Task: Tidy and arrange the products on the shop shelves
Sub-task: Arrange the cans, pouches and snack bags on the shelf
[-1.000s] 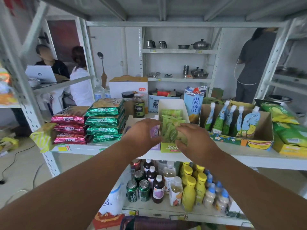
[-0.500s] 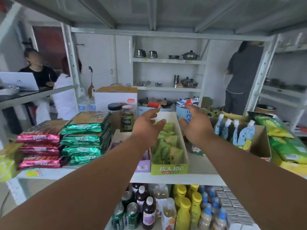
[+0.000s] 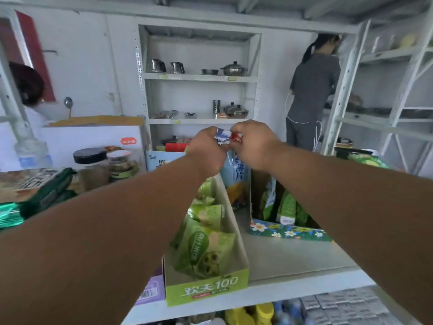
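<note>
Both hands are up at the back of the shelf (image 3: 293,259). The left hand (image 3: 207,152) and right hand (image 3: 254,144) each pinch the crumpled top of the tall blue-and-white snack bag (image 3: 236,170), fingers curled tight round it. The bag stands upright between the green display box (image 3: 206,289) of lotus-root packets (image 3: 206,249) and the floral-edged carton (image 3: 289,232).
</note>
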Demonstrator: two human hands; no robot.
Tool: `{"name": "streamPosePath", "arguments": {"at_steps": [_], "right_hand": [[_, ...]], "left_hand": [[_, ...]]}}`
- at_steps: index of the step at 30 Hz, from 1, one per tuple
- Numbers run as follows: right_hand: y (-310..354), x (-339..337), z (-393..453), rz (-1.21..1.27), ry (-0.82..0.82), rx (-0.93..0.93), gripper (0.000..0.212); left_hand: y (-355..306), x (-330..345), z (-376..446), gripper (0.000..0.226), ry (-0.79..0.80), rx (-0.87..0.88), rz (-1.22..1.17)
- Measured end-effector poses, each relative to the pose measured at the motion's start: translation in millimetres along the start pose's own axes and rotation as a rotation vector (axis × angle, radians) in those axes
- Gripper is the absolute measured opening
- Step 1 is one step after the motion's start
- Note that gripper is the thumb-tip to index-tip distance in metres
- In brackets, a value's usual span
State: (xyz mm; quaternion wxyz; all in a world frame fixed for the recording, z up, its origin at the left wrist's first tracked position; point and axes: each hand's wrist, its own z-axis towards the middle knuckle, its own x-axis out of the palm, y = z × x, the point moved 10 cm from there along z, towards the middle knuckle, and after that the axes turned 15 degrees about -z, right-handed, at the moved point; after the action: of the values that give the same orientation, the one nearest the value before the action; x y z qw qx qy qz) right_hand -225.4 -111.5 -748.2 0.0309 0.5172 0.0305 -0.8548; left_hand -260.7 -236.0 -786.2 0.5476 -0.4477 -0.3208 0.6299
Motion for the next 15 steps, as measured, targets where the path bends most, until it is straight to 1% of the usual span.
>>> {"name": "streamPosePath", "arguments": {"at_steps": [2,3,5,7,8,10,12,13,15], "right_hand": [[3,-10,-2,0.007,-0.035,-0.007,0.03],[4,-18,-3,0.019,-0.061,-0.014,0.035],[7,-44,-13,0.084,-0.142,-0.031,0.054],[6,-74,-31,0.262,-0.226,-0.037,0.076],[4,-86,-42,0.374,-0.243,-0.028,0.087],[2,-104,-62,0.532,-0.215,-0.003,0.103],[5,-118,-84,0.62,-0.153,0.019,0.109],[9,-124,-94,0.683,-0.121,0.024,0.108],[26,-140,-116,0.835,-0.071,0.004,0.096]], "left_hand": [[-7,-6,-5,0.011,-0.031,0.01,-0.069],[-13,-10,-10,0.013,-0.054,0.004,-0.12],[-30,-21,-23,0.015,-0.092,-0.006,-0.269],[-53,-35,-37,0.013,-0.133,0.009,-0.404],[-67,-44,-46,0.013,-0.154,0.016,-0.463],[-95,-64,-69,0.011,-0.192,0.02,-0.541],[-121,-82,-94,0.007,-0.189,0.025,-0.594],[-133,-90,-108,0.012,-0.186,0.019,-0.604],[-154,-106,-138,0.017,-0.196,0.023,-0.605]]}}
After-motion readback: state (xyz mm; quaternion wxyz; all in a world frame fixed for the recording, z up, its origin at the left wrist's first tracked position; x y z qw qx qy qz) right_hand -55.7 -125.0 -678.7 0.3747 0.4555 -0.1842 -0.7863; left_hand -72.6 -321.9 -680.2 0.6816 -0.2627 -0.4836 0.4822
